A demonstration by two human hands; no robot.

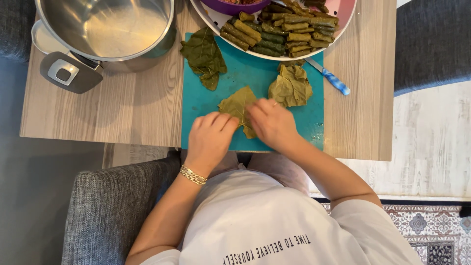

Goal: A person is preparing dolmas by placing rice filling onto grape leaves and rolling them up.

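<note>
A flat olive-green vine leaf (237,104) lies on a teal cutting board (206,100). Both my hands rest on the leaf's near edge. My left hand (210,137), with a chain bracelet at the wrist, has its fingers curled on the leaf's left corner. My right hand (272,123) pinches the leaf's right side with fingers bent. A stack of crumpled leaves (290,86) sits just beyond my right hand. A darker leaf (203,55) lies at the board's far left corner.
A large steel pot (105,27) with a lid handle stands at the far left of the wooden table (122,105). A round white tray (218,22) holds several rolled stuffed leaves (279,32) and a purple bowl (235,6). A blue-handled knife (329,77) lies at the right.
</note>
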